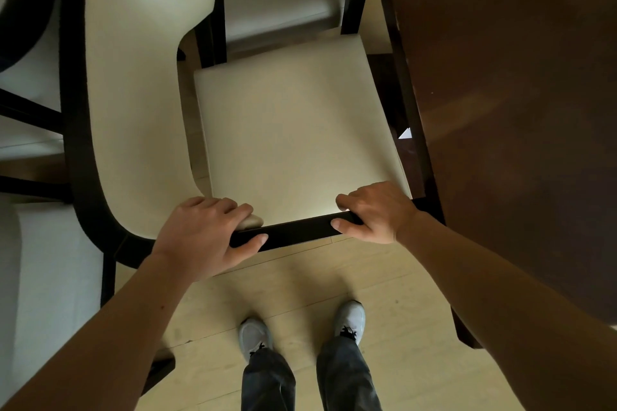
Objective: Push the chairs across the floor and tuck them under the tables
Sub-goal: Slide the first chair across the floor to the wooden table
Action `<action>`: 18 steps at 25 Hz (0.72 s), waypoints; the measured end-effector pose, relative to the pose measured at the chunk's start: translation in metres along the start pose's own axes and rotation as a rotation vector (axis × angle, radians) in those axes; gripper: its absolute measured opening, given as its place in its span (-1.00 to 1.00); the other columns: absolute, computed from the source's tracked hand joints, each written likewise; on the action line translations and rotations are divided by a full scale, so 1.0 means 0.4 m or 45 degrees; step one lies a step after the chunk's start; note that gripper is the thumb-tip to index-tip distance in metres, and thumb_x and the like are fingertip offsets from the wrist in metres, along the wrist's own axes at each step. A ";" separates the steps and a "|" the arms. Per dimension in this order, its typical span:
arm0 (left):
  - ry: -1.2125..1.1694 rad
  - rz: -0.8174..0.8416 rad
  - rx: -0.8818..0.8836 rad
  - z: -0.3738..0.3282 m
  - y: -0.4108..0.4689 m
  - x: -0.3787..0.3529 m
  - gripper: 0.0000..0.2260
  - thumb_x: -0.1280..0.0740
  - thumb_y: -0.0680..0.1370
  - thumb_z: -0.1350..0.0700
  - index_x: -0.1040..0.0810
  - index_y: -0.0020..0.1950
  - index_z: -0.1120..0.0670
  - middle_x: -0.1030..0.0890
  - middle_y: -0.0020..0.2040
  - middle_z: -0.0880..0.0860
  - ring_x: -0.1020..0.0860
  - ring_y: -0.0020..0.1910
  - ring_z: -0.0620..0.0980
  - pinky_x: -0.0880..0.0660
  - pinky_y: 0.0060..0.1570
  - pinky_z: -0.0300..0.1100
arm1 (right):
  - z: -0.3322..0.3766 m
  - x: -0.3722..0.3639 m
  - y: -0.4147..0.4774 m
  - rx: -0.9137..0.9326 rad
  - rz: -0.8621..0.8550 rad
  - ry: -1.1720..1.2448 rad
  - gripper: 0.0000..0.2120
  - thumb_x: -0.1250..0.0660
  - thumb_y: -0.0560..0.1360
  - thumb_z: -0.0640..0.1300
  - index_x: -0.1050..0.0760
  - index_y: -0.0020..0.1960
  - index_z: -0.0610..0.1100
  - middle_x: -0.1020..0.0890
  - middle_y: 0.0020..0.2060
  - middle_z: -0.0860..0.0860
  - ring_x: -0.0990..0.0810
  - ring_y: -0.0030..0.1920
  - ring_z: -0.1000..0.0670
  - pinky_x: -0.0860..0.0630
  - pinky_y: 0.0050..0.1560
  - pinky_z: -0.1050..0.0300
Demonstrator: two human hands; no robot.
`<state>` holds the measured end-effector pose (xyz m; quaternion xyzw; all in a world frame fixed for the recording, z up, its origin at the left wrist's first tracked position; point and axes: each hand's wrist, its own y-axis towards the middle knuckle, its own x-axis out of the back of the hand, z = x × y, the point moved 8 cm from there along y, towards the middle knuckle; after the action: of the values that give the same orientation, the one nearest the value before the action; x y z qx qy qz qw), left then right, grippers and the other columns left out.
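A chair with a cream seat (293, 130) and a dark wooden frame stands right below me. Its cream curved backrest (133, 77) is on the left. The seat's right edge lies under the rim of a dark brown table (517, 110). Both hands grip the chair's dark near rail (297, 230). My left hand (200, 237) wraps the rail's left end, where it meets the backrest. At the rail's right end, close to the table edge, is my right hand (374, 213).
A second chair of the same kind (283, 7) stands just beyond, also at the table. More cream chairs (33, 77) crowd the left side. My feet (300, 327) stand on pale wood flooring behind the rail. A table leg (467, 334) is at the lower right.
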<state>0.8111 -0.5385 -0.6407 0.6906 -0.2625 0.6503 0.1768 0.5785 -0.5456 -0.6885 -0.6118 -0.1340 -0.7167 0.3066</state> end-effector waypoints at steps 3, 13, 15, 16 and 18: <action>-0.016 -0.001 0.013 0.006 0.001 0.001 -0.44 -0.04 0.54 -0.36 -0.64 0.07 0.01 -0.68 -0.15 0.00 -0.64 -0.22 0.06 -0.52 -0.18 -0.10 | -0.001 -0.003 0.005 0.000 0.004 -0.010 -0.36 0.20 0.53 0.38 -0.44 -0.12 -0.06 -0.49 -0.47 0.04 -0.44 -0.46 -0.04 -0.10 -0.43 0.15; -0.004 0.044 0.036 0.010 0.002 -0.006 -0.42 -0.01 0.53 -0.38 -0.63 0.07 -0.01 -0.67 -0.15 -0.02 -0.63 -0.22 0.05 -0.52 -0.20 -0.11 | 0.008 0.012 0.011 -0.129 0.048 0.025 -0.31 0.29 0.52 0.31 -0.50 0.03 -0.05 -0.56 -0.33 0.04 -0.50 -0.32 -0.05 -0.30 -0.22 0.06; 0.005 0.055 0.038 0.012 0.004 -0.004 -0.42 -0.01 0.53 -0.38 -0.63 0.07 -0.01 -0.67 -0.15 -0.03 -0.63 -0.22 0.04 -0.51 -0.20 -0.12 | 0.038 0.018 0.042 -0.259 0.009 0.056 -0.37 0.26 0.52 0.24 -0.49 0.09 -0.04 -0.52 -0.28 0.03 -0.49 -0.27 -0.07 -0.25 -0.20 0.06; 0.003 0.064 0.042 0.011 0.002 -0.004 -0.42 -0.01 0.53 -0.39 -0.62 0.08 -0.02 -0.67 -0.14 -0.03 -0.63 -0.22 0.03 -0.51 -0.20 -0.13 | 0.063 0.014 0.057 -0.325 0.002 0.090 -0.42 0.22 0.54 0.21 -0.48 0.12 -0.03 -0.53 -0.24 0.02 -0.50 -0.24 -0.08 -0.27 -0.19 0.06; -0.015 0.065 0.067 0.018 -0.003 0.003 -0.42 -0.01 0.52 -0.41 -0.62 0.10 -0.04 -0.68 -0.12 -0.06 -0.63 -0.19 0.01 -0.49 -0.17 -0.15 | 0.096 0.006 0.080 -0.482 -0.002 0.153 -0.45 0.22 0.54 0.21 -0.47 0.11 0.01 -0.56 -0.23 0.06 -0.51 -0.25 -0.05 -0.31 -0.19 0.05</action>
<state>0.8175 -0.5418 -0.6402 0.6918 -0.2640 0.6572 0.1406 0.6279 -0.5493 -0.6836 -0.6146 0.0213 -0.7646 0.1928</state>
